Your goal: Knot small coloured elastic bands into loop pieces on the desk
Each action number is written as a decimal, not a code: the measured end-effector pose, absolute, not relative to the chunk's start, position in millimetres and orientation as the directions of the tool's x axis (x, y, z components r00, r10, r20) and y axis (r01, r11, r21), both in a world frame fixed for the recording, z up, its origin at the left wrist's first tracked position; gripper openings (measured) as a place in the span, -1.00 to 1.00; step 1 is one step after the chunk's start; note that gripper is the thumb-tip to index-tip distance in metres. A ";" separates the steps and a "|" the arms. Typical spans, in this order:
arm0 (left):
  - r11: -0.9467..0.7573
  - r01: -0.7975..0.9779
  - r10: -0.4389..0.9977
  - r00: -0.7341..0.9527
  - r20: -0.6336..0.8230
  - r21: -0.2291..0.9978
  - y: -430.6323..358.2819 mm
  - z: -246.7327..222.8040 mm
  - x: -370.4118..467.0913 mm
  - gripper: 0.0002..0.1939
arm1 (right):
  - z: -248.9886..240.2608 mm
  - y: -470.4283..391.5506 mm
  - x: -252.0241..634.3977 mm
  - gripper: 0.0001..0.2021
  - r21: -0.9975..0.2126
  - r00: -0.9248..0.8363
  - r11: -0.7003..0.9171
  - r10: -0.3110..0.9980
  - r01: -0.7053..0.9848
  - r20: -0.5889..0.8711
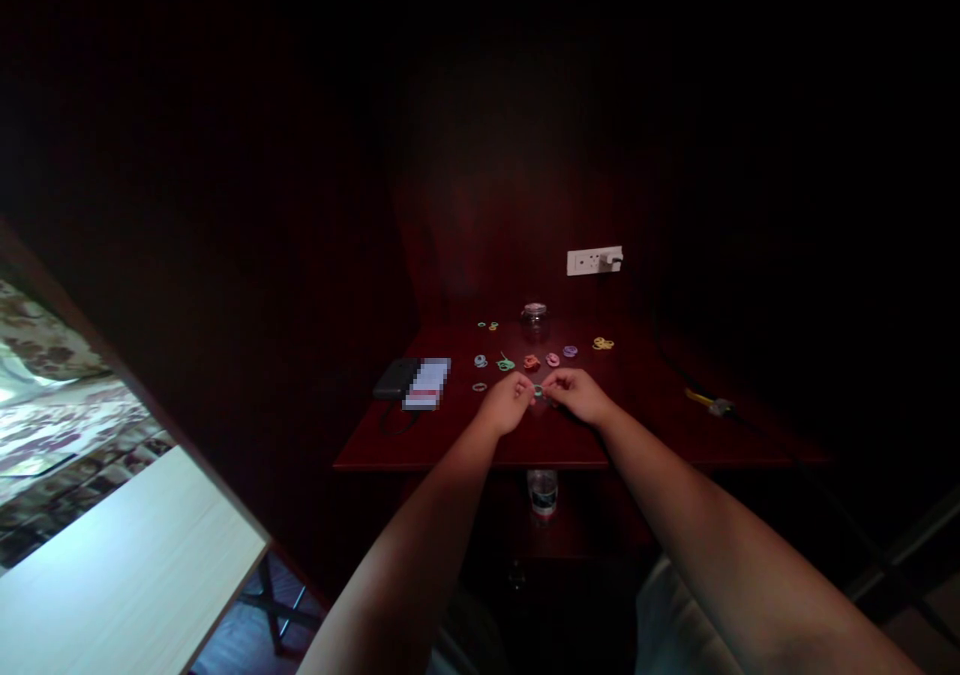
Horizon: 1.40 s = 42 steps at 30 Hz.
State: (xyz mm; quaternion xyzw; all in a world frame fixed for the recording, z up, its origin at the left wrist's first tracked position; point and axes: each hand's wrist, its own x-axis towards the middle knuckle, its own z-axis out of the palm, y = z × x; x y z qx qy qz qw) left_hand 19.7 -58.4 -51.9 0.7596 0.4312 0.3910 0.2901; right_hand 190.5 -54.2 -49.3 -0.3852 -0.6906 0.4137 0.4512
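My left hand (511, 400) and my right hand (576, 396) meet over the dark red desk (450, 445), fingertips pinched. Between them is a small light green elastic band (538, 391), held from both sides. Just beyond my fingers lie small heaps of bands sorted by colour: blue bands (481, 362), green bands (506, 364), orange-red bands (532, 362), pink bands (553, 360) and purple bands (570, 352). Yellow bands (603, 344) sit farther right. A single pale band (480, 387) rests left of my left hand.
A glass jar (535, 323) stands at the back, with a few loose bands (493, 326) to its left. A phone (427, 384) and a black case-like object (395, 379) lie at left. A yellow-ended cable (701, 397) is at right. Below the desk is a clear bottle (543, 493).
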 end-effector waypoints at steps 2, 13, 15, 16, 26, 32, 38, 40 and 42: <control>-0.458 0.408 0.881 0.329 0.341 0.790 -58.1 -52.4 20.1 -0.85 | -49.3 -53.9 190.7 -0.78 -0.917 -0.297 0.365 0.904 0.162 0.307; -0.446 0.340 0.879 0.343 0.332 0.828 -61.3 -45.8 20.1 -0.66 | -48.3 -56.4 190.1 -0.78 -0.903 -0.305 0.380 0.900 0.200 0.311; -0.438 0.345 0.880 0.355 0.316 0.830 -61.5 -45.7 20.2 -0.66 | -48.5 -56.1 189.6 -0.75 -0.902 -0.303 0.385 0.898 0.195 0.318; -0.432 0.344 0.881 0.358 0.309 0.834 -61.4 -45.9 20.1 -0.67 | -48.3 -56.3 189.3 -0.74 -0.903 -0.306 0.387 0.897 0.187 0.321; -0.378 0.265 0.895 0.349 0.278 0.887 -61.0 -46.5 22.6 -0.84 | -45.4 -60.2 188.6 -0.74 -0.906 -0.287 0.391 0.897 0.162 0.336; -0.394 0.198 0.890 0.324 0.319 0.897 -62.6 -43.5 23.6 -0.88 | -48.2 -57.6 186.9 -0.67 -0.932 -0.238 0.337 0.924 0.134 0.300; -0.400 0.174 0.888 0.314 0.335 0.900 -59.0 -47.1 22.8 -0.83 | -46.7 -58.2 186.9 -0.71 -0.932 -0.236 0.332 0.926 0.147 0.293; -0.396 0.172 0.887 0.325 0.328 0.902 -57.7 -48.7 22.5 -0.81 | -45.9 -58.9 187.1 -0.72 -0.929 -0.230 0.336 0.927 0.154 0.297; -0.392 0.172 0.887 0.329 0.323 0.904 -56.8 -49.7 22.2 -0.79 | -44.7 -59.7 187.4 -0.74 -0.929 -0.217 0.337 0.929 0.154 0.301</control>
